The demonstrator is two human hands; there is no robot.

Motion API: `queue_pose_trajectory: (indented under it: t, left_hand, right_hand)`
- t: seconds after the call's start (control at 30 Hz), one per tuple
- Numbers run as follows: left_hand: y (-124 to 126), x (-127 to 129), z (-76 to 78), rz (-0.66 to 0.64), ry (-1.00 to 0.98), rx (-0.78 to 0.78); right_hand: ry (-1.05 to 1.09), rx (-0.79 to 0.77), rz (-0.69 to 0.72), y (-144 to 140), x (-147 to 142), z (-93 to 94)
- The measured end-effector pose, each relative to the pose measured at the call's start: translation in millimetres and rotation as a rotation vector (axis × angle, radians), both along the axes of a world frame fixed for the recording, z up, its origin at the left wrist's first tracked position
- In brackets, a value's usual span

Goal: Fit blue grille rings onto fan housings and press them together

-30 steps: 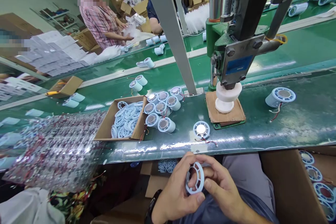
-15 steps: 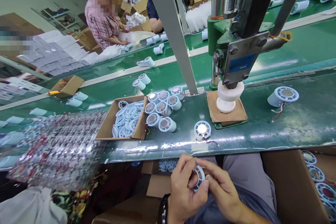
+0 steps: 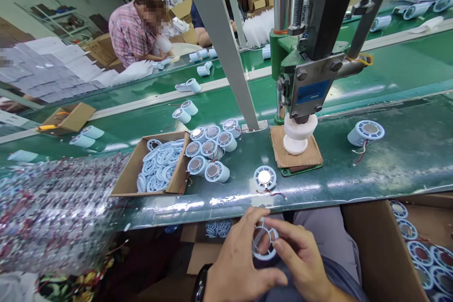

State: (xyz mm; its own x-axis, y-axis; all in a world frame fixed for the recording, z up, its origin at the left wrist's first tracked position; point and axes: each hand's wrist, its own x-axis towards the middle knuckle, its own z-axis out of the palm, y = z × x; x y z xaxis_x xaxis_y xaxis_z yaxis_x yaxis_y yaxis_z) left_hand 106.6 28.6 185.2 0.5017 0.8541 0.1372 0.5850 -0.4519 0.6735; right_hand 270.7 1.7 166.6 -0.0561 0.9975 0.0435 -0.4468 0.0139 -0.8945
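A light-blue plastic ring with spokes [image 3: 264, 256] is held low in front of the bench, tilted so that its open middle shows. My left hand [image 3: 242, 262] curls its fingers round the ring's far and left side, its thumb sticking out below. From the right, my right hand [image 3: 300, 257] pinches the rim between thumb and fingers. Just beyond the hands, a round blue-rimmed part with a silver disc and thin wires [image 3: 265, 177] lies on the green bench. A cardboard box of similar blue rings [image 3: 118, 181] stands farther left.
A green press with a white round head [image 3: 300, 127] stands over a cardboard pad [image 3: 281, 151]. Several blue cylinders [image 3: 216, 172] cluster beside the ring box. Another cylinder [image 3: 364, 133] stands right. A carton of parts [image 3: 375, 240] is at my right. A co-worker [image 3: 129, 33] sits across.
The ring has turned to show more of its open face. My left thumb has come off it and stretched outward. The view has shifted slightly; the co-worker's head has lowered.
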Motion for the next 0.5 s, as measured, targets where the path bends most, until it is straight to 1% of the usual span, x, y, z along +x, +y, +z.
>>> queue_pose_trajectory:
  t: [0.07,0.1,0.2,0.27,0.37,0.5]
  left_hand:
    - [1,-1,0.2,0.027,0.026,0.034]
    - [2,-2,-0.7,0.014,0.04,0.05]
    - [10,-6,-5.5,-0.092,0.084,0.082]
    - [16,-10,-8.3,-0.128,0.093,0.085]
    - [20,-17,-9.9,-0.067,0.035,0.018]
    - [16,-17,-8.3,0.042,-0.046,-0.088]
  right_hand:
    - [-0.042,0.018,-0.019,1,0,-0.4]
    - [-0.031,0.004,-0.016,2,1,-1.2]
    - [0.061,-0.111,-0.003,8,3,-4.4]
    - [0.108,-0.174,-0.013,14,5,-6.4]
    - [0.113,-0.217,-0.03,20,6,-8.3]
    - [0.143,-0.263,-0.011,23,4,-9.8]
